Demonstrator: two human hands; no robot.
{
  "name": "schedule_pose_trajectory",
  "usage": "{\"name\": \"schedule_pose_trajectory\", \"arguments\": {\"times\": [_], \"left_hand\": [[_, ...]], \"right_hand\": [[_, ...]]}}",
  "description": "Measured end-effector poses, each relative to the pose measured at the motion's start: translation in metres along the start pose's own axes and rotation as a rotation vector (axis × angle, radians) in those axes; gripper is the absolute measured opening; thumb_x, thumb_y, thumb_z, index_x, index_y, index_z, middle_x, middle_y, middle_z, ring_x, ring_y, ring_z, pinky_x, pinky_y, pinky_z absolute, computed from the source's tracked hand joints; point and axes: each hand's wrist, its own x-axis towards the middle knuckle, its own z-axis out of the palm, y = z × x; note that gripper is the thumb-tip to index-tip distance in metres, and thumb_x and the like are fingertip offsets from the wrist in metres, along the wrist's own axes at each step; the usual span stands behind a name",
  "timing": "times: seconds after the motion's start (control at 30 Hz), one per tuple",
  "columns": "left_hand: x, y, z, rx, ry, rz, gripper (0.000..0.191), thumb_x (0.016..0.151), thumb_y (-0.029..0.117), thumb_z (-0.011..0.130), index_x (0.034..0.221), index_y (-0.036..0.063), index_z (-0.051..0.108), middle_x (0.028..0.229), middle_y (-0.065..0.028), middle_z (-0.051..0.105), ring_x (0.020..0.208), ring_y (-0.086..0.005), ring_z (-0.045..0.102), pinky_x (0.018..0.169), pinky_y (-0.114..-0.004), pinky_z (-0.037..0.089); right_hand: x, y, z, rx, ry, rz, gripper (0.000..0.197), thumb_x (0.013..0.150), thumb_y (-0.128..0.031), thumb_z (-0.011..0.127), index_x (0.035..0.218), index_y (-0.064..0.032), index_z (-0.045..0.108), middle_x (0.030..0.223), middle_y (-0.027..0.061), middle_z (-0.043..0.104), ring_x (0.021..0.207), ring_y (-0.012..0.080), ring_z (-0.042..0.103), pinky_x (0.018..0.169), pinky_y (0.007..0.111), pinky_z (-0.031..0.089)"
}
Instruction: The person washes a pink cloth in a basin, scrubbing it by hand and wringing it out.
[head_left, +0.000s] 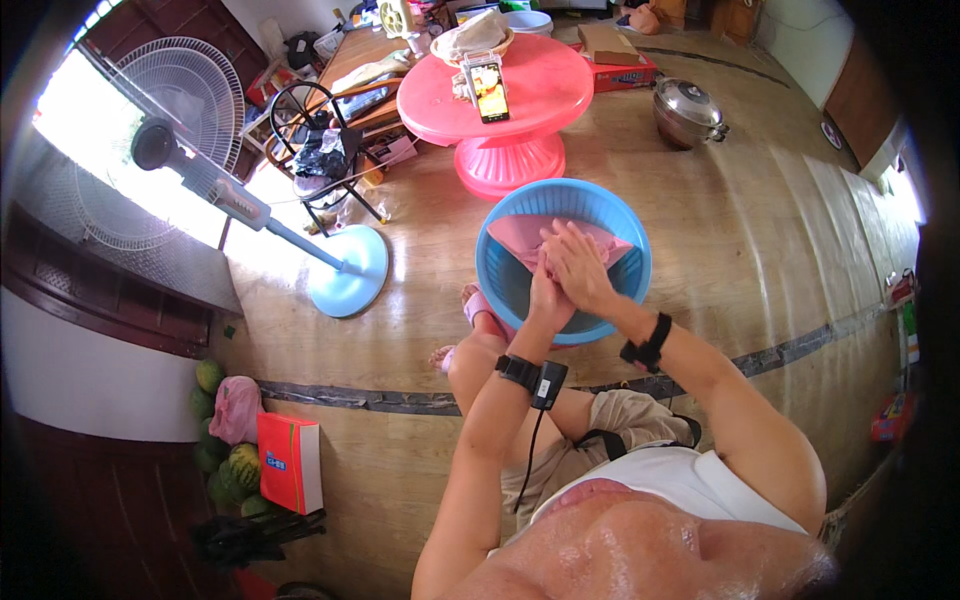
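A pink cloth (517, 234) lies spread and partly bunched inside a blue plastic basin (637, 262), its edges reaching toward the basin's far wall. My left hand (551, 300) has hold of the bunched part from the near side. Across the same bunch lies my right hand (579, 264), with its fingers stretched over the cloth, so the fabric is pressed between both palms. Some of the cloth is hidden under the hands. The shaded bottom of the basin shows in front of the wrists.
Beyond the basin stands a round pink plastic table (551, 82) bearing a propped phone (488, 91). To the left are a standing fan (349, 271) with a pale blue base and a black-framed chair (307, 127). A lidded metal pot (688, 112) sits right; watermelons (244, 466) and a red box (289, 461) lie left.
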Motion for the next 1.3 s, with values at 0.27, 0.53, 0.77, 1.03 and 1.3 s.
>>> {"name": "schedule_pose_trajectory", "arguments": {"times": [0.27,0.53,0.77,1.03,1.3], "left_hand": [[0.000,0.003,-0.011,0.083,-0.046,0.031,0.050,0.105,0.044,0.025,0.136,0.0117,0.046,0.141,-0.0067,0.049,0.130,-0.0261,0.045,0.110,-0.044,0.036],[0.004,0.013,-0.021,0.039,-0.110,0.033,0.064,0.100,0.056,0.026,0.137,0.0070,0.042,0.138,-0.0135,0.049,0.125,-0.0282,0.051,0.106,-0.046,0.041],[-0.001,0.013,-0.016,0.268,0.238,-0.494,0.107,0.076,0.090,0.026,0.140,0.0059,0.039,0.135,-0.0193,0.051,0.119,-0.0344,0.056,0.095,-0.059,0.046],[0.010,-0.005,-0.056,0.049,-0.044,-0.047,0.080,0.087,0.072,0.039,0.138,0.0111,0.043,0.135,-0.0128,0.052,0.123,-0.0297,0.053,0.100,-0.049,0.047],[0.019,-0.013,-0.055,0.090,0.128,-0.029,0.032,0.101,0.029,0.046,0.126,0.0115,0.054,0.125,-0.0096,0.058,0.114,-0.0219,0.058,0.096,-0.039,0.050]], "right_hand": [[0.006,0.012,-0.030,-0.246,0.027,0.029,0.040,0.099,-0.031,0.042,0.133,-0.0154,0.055,0.144,0.0155,0.044,0.133,0.0378,0.040,0.109,0.056,0.030],[0.005,-0.004,-0.074,0.206,-0.197,-0.266,0.040,0.083,-0.025,0.067,0.119,-0.0078,0.059,0.124,0.0187,0.059,0.120,0.0369,0.053,0.104,0.045,0.040],[0.056,0.007,-0.118,0.388,0.087,0.078,0.030,0.083,-0.001,0.057,0.112,-0.0044,0.058,0.103,0.0141,0.065,0.101,0.0271,0.063,0.089,0.035,0.049],[-0.016,-0.076,-0.047,0.585,-0.201,0.024,0.020,0.085,-0.018,0.062,0.099,-0.0029,0.059,0.091,0.0181,0.061,0.088,0.0361,0.063,0.077,0.044,0.048],[0.027,-0.036,-0.044,0.149,-0.140,0.004,0.020,0.094,-0.026,0.051,0.095,-0.0093,0.061,0.083,0.0136,0.068,0.084,0.0345,0.064,0.076,0.049,0.047]]}}
